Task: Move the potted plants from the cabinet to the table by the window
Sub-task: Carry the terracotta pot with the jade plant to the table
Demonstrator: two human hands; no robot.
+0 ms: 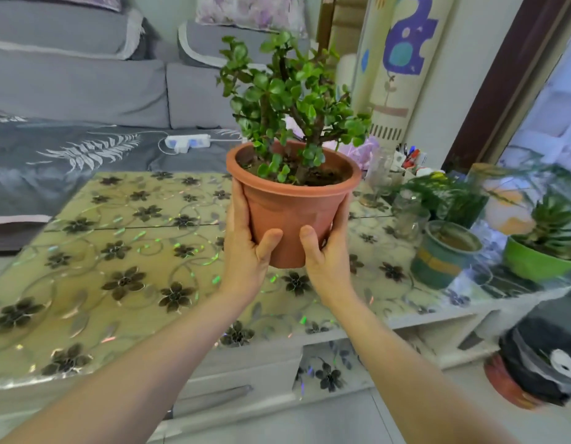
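I have the terracotta pot (290, 216) clasped between both hands — my left hand (249, 248) wraps its left wall, my right hand (326, 251) its right wall, thumbs pressed on the near face; it is upright, held in the air above the table (124, 251) with the flowered cover; its jade plant (290, 94) stands leafy; a striped green pot (444, 254) and a bright green pot (534, 261) sit at the table's right end.

A grey fabric sofa (79, 88) with lilac floral cushions (250, 9) lines the back wall. Before it stands a low white cabinet (245, 376) — its top under a glossy yellow flower-patterned cover (117, 251). At right, a dark brown door frame (498, 81) — bright daylight beyond.
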